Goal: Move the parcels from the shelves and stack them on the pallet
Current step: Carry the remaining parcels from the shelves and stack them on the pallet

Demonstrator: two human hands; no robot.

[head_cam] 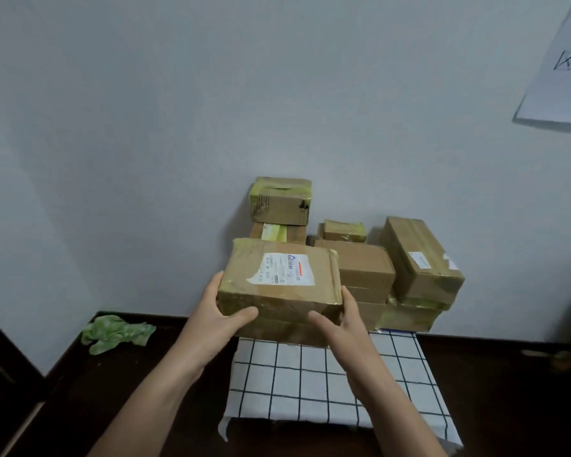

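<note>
Brown cardboard parcel point(281, 278), white label on top, is held at its near corners by the left hand point(225, 311) and right hand point(340, 321), each grip clamped on it. It is at the front left of the parcel stack point(419, 258) by the wall, above the checked cloth point(310, 384). Whether it rests on the box beneath cannot be told.

Dim, even light is seen; faint shadows are thrown on the wall point(178, 127) left of the parcels point(360, 268); edges are softened and bent
</note>
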